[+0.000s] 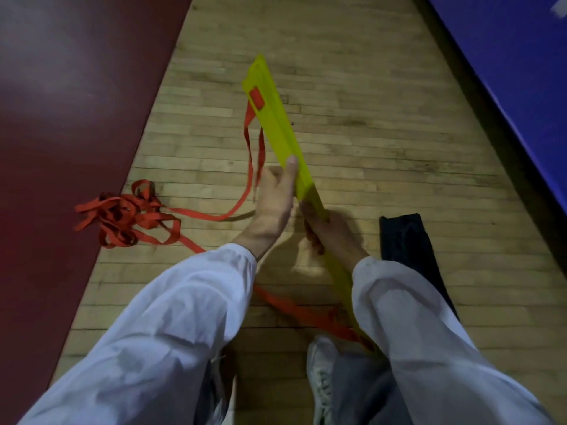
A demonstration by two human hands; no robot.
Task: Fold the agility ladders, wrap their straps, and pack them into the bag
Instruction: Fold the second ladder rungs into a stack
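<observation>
I see the stacked yellow rungs [276,118] held above the wood floor [383,118]. Their long axis runs from near to far, with the far end tipped slightly left. The left hand [274,207] grips the stack about midway, thumb laid along its top face. The right hand [328,231] wraps around it just nearer, fingers curled under. A red strap [199,214] hangs from the far end and trails left to a tangled heap at the edge of a red mat [61,118]. The black bag [411,250] lies on the floor, right of the hands.
</observation>
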